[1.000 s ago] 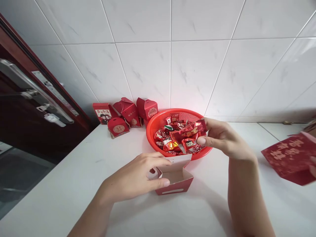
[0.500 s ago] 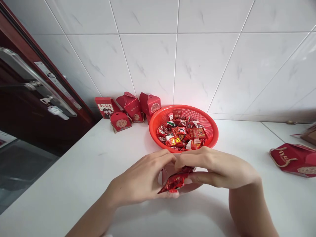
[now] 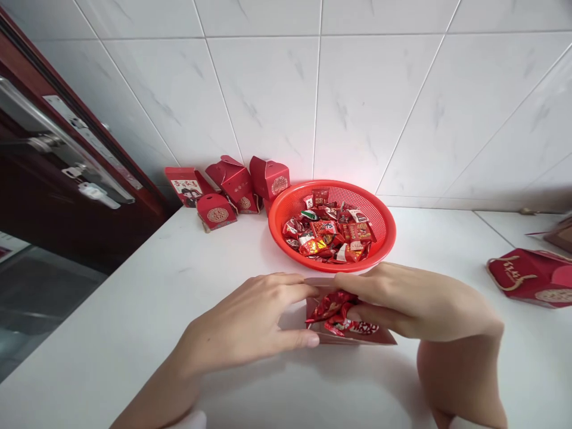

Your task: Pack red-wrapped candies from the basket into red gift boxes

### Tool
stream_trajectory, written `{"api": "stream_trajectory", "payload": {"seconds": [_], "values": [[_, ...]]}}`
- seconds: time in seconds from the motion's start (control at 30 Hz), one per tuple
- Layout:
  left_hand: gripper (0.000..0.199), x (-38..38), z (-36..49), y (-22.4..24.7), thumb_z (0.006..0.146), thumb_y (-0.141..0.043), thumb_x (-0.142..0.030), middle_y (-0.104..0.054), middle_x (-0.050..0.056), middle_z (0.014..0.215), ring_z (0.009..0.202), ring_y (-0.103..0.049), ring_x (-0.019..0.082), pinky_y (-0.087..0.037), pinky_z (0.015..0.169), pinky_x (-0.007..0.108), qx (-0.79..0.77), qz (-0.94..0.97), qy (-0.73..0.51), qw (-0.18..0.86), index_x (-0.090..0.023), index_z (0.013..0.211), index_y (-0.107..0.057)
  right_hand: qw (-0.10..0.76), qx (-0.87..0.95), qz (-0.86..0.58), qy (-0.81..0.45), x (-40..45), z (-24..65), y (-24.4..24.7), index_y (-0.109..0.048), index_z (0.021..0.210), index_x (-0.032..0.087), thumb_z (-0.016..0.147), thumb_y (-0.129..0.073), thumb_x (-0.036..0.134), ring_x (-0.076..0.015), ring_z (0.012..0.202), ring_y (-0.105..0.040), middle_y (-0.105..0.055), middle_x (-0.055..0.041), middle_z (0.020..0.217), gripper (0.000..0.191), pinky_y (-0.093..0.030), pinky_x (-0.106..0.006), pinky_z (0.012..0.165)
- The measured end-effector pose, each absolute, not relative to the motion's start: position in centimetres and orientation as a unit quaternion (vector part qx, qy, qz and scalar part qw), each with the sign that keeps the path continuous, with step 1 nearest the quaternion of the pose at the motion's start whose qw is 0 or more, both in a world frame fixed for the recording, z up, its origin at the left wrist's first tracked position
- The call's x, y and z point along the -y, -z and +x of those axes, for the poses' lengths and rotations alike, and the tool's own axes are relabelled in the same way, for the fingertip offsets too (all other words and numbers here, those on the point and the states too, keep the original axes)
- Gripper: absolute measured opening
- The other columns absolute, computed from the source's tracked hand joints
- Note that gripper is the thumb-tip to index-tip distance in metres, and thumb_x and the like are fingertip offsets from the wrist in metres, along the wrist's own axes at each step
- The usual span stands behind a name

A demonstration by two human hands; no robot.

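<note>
Below the basket stands an open red paper candy box (image 3: 379, 339), its top facing up and a flap spread on the near side. My left hand (image 3: 250, 316) spans the box's left end, thumb along the near edge and fingers along the far edge. From the right, my right hand (image 3: 411, 301) reaches into the box opening, its thumb and fingers pinching red-wrapped candy (image 3: 333, 305). Another candy with white lettering (image 3: 364, 328) shows under that hand. The fingers hide part of the box's inside.
A red plastic basket (image 3: 388, 238) holding several wrapped candies stands just beyond the box. Several red gift boxes (image 3: 232, 182) cluster at the back left by the tiled wall (image 3: 268, 89). Another red box (image 3: 527, 277) lies at right. A dark door (image 3: 40, 173) borders the counter's left.
My right hand has moved slightly right and pushed the candy into the box opening. My left hand's thumb has come away from the candy. The view has tilted down a little.
</note>
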State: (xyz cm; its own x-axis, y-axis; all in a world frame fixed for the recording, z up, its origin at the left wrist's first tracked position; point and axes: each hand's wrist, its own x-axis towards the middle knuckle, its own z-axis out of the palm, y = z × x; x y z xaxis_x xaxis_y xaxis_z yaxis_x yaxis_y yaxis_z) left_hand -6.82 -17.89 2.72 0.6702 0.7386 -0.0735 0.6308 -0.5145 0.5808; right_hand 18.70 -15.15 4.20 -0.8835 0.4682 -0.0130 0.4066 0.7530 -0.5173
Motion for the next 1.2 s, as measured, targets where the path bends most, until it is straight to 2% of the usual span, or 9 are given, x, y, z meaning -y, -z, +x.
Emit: {"api": "stream_trajectory", "payload": {"seconds": [0.1,0.2,0.43,0.53,0.63,0.77,0.87,1.07,1.2], "values": [[0.028,17.6,-7.1,-2.6,0.093,-0.071,-0.049,-0.076,0.003,0.12,0.11,-0.072,0.026,-0.052,0.091,0.032,-0.381,0.868,-0.079,0.308,-0.028,0.112,-0.076,0.022,0.921,-0.251,-0.299,15.3,18.7,-4.3,-0.059,0.102,0.019,0.103,-0.045,0.015,-0.0139,0.06,-0.052,-0.064,-0.0005,0.076,0.015,-0.039,-0.025,0.055],[0.033,17.6,-7.2,-2.6,0.092,-0.07,-0.055,-0.077,0.003,0.108,0.097,-0.073,0.025,-0.052,0.083,0.03,-0.379,0.865,-0.082,0.319,-0.026,0.105,-0.077,0.031,0.915,-0.269,-0.298,15.6,18.8,-4.6,-0.055,0.093,0.021,0.101,-0.047,0.014,-0.0146,0.062,-0.053,-0.063,-0.0005,0.076,0.013,-0.039,-0.026,0.055],[0.033,17.5,-6.7,-2.5,0.098,-0.059,-0.051,-0.072,0.001,0.086,0.075,-0.067,0.02,-0.049,0.071,0.028,-0.405,0.851,-0.087,0.323,-0.022,0.09,-0.074,0.045,0.909,-0.28,-0.307,15.9,18.9,-5.2,-0.056,0.09,0.021,0.099,-0.05,0.011,-0.0158,0.067,-0.06,-0.067,-0.0017,0.08,0.015,-0.04,-0.026,0.056],[0.022,17.6,-6.6,-2.3,0.095,-0.062,-0.04,-0.072,0.002,0.087,0.078,-0.068,0.021,-0.05,0.072,0.029,-0.417,0.857,-0.074,0.293,-0.022,0.087,-0.073,0.053,0.909,-0.291,-0.294,15.9,18.7,-5.0,-0.055,0.087,0.021,0.099,-0.05,0.012,-0.0156,0.065,-0.059,-0.067,-0.0012,0.078,0.016,-0.039,-0.027,0.054],[0.015,18.4,-6.6,-2.0,0.093,-0.057,-0.024,-0.073,0.002,0.089,0.081,-0.07,0.021,-0.052,0.074,0.03,-0.423,0.864,-0.071,0.264,-0.023,0.09,-0.072,0.046,0.91,-0.312,-0.269,16.3,18.6,-4.8,-0.052,0.084,0.021,0.1,-0.049,0.011,-0.0148,0.061,-0.057,-0.065,-0.0004,0.074,0.02,-0.038,-0.027,0.054],[0.032,20.2,-6.4,-1.7,0.093,-0.049,-0.009,-0.075,0.003,0.11,0.099,-0.071,0.022,-0.055,0.088,0.032,-0.412,0.878,-0.093,0.226,-0.025,0.111,-0.071,0.026,0.92,-0.335,-0.204,18.1,18.1,-4.4,-0.053,0.086,0.021,0.092,-0.054,0.002,-0.0157,0.06,-0.057,-0.066,-0.0011,0.076,0.02,-0.034,-0.028,0.053],[0.039,21.2,-6.3,-1.6,0.094,-0.049,-0.009,-0.073,0.004,0.12,0.109,-0.07,0.022,-0.056,0.098,0.034,-0.402,0.886,-0.116,0.202,-0.027,0.123,-0.067,0.027,0.934,-0.326,-0.142,19.5,17.3,-3.8,-0.057,0.09,0.021,0.085,-0.059,-0.002,-0.0182,0.063,-0.062,-0.069,-0.0026,0.081,0.024,-0.033,-0.029,0.054],[0.027,20.8,-6.1,-1.5,0.096,-0.051,-0.013,-0.074,0.006,0.11,0.102,-0.07,0.024,-0.058,0.093,0.035,-0.413,0.883,-0.112,0.195,-0.024,0.11,-0.071,0.03,0.954,-0.288,-0.079,19.7,15.7,-2.1,-0.06,0.094,0.019,0.084,-0.06,0.0,-0.0187,0.058,-0.06,-0.07,-0.0054,0.086,0.021,-0.025,-0.031,0.051],[0.023,20.7,-6.3,-1.5,0.099,-0.051,-0.018,-0.073,0.006,0.11,0.102,-0.069,0.024,-0.057,0.092,0.035,-0.423,0.878,-0.101,0.202,-0.024,0.111,-0.07,0.012,0.955,-0.281,-0.092,19.1,15.2,-1.3,-0.063,0.087,0.018,0.084,-0.058,0.001,-0.0158,0.05,-0.051,-0.067,-0.0027,0.076,0.018,-0.017,-0.031,0.047]]}}
